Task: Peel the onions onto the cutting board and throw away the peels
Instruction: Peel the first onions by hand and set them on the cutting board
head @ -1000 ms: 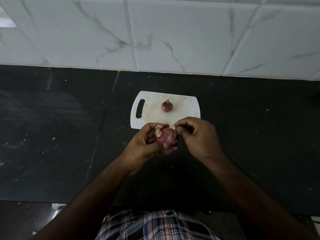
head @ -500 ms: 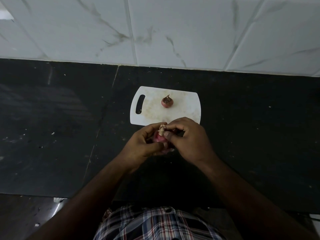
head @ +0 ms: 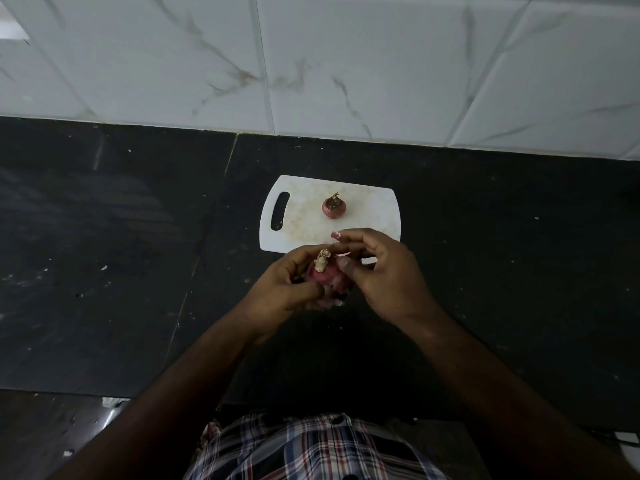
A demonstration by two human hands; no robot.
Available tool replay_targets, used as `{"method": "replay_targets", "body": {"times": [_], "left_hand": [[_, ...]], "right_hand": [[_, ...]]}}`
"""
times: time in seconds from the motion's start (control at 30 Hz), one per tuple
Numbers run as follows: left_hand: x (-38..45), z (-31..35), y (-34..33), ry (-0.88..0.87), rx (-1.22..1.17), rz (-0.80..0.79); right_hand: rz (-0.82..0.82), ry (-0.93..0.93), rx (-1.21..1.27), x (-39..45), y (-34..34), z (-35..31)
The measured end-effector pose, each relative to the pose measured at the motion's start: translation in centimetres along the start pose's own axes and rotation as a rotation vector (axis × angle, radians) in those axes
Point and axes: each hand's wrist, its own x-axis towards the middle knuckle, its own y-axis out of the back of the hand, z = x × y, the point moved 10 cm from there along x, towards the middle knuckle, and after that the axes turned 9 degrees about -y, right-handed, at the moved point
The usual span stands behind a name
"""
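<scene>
1. Between the two hands, just short of the board's near edge, sits the onion (head: 327, 277) being peeled. The left hand (head: 287, 289) has its fingers and thumb curled round it from the left and below.
2. Its long axis tilts up and away from the person: the dry root tuft (head: 322, 259) points toward the board (head: 374, 209), and the loose peel end hangs toward the body.
3. Right of the onion and touching it, the right hand (head: 384, 282) has its thumb tip against the bulb's upper right flank. Its fingers are curled, and a small pink scrap (head: 335, 234) shows at the fingertips, probably pinched there, though the dim view leaves that unsure.
4. My judgement is that the next strip should start at the tuft. The right hand is the nearer one, so it would pull from the tuft down along the axis toward the body.
5. Beyond both hands, well apart from them, a second onion (head: 334, 206) stands unpeeled on the board, stem up.
6. No bin is in view, so the way to throw peels out cannot be told.
</scene>
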Motion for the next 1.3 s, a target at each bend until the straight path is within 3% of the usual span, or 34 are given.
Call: {"method": "replay_targets", "body": {"times": [0.23, 0.43, 0.57, 0.73, 1.03, 1.13, 1.3], "left_hand": [[0.5, 0.8, -0.8, -0.019, 0.101, -0.055], [0.5, 0.2, -0.3, 0.045, 0.075, -0.014], [0.5, 0.1, -0.1, 0.04, 0.095, 0.0], [0.4, 0.0, 0.2, 0.01, 0.112, -0.004], [0.4, -1.5, 0.1, 0.049, -0.13, 0.035], [0.3, -1.6, 0.4, 0.052, -0.147, 0.044], [0.5, -1.7, 1.1, 0.051, -0.176, 0.086]], "right_hand": [[0.093, 0.014, 0.051, -0.4, 0.3, -0.2], [0.047, -0.027, 0.043, 0.3, 0.4, 0.4], [-0.095, -0.045, 0.141, 0.3, -0.3, 0.6], [0.029, -0.059, 0.168, 0.2, 0.3, 0.9], [-0.024, -0.209, 0.449, 0.9, -0.2, 2.7], [-0.034, -0.177, 0.364, 1.1, 0.3, 3.0], [-0.234, -0.134, 0.226, 0.3, -1.5, 2.7]]}}
